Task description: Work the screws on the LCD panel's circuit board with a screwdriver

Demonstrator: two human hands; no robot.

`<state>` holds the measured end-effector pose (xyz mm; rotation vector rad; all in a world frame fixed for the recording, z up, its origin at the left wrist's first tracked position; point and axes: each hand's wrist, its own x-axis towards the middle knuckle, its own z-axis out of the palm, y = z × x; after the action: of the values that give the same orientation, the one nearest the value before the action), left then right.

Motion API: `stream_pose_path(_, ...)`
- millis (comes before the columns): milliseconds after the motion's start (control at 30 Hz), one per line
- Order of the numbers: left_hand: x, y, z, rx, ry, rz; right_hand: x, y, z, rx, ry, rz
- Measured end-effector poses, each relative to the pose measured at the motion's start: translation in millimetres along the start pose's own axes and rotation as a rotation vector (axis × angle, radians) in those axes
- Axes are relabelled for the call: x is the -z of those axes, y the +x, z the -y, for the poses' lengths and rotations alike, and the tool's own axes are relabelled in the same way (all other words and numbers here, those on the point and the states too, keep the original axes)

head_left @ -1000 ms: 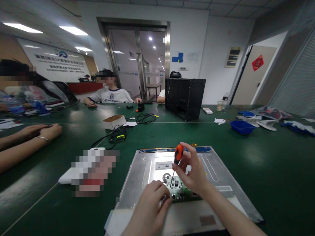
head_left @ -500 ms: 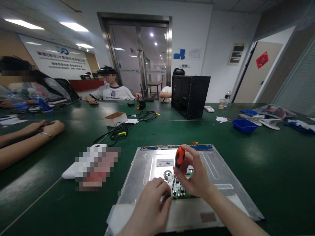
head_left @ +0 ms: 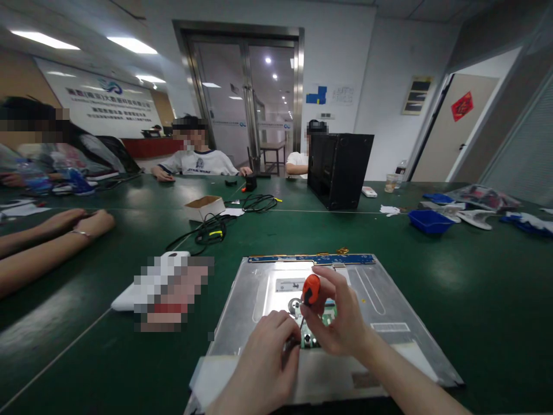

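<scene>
My right hand (head_left: pixel 341 314) grips an orange and black screwdriver (head_left: pixel 311 288), its shaft slanting down toward a green circuit board (head_left: pixel 328 316). The board sits on the silver metal back of a flat panel (head_left: pixel 246 305), partly hidden by my hands. Low on the panel, at the board's left edge, my left hand (head_left: pixel 270 351) is closed with its fingertips by the screwdriver's shaft. What lies in those fingers, if anything, is hidden. A blue strip board (head_left: pixel 302 260) runs along the panel's far edge.
Black cables (head_left: pixel 209 230) and an open small box (head_left: pixel 205 208) lie beyond the panel. A black computer case (head_left: pixel 345 173) stands farther back. A white device (head_left: pixel 142 288) is left, a blue tray (head_left: pixel 430 221) right. Another person's hands (head_left: pixel 93 222) rest at left.
My right hand has lowered and tipped the screwdriver, so its handle end now faces me more. My left hand stays at nearly the same spot. The far computer case has shifted slightly right.
</scene>
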<state>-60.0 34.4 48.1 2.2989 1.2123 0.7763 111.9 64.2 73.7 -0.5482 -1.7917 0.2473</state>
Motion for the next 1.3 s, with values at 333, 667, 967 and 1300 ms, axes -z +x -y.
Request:
stream_pose_path(333, 0.9, 1.0, -1.2, -0.006, -0.001, 0.000, 1.0, 0.2, 2.5, -0.035, 0.049, 0.020)
stream_pose_path(667, 0.5, 0.7, -0.7, -0.005, 0.011, 0.006, 2.2, 0.3, 2.5, -0.026, 0.058, 0.023)
stream_pose_path(967, -1.1, 0.0, 0.0, 0.001, 0.017, 0.013, 1.5, 1.7, 3.1, -0.025, 0.022, 0.042)
stream_pose_path(1300, 1.4, -0.2, -2.3, 0.005, 0.029, -0.023, 0.8, 1.0, 1.3, -0.003, -0.030, 0.041)
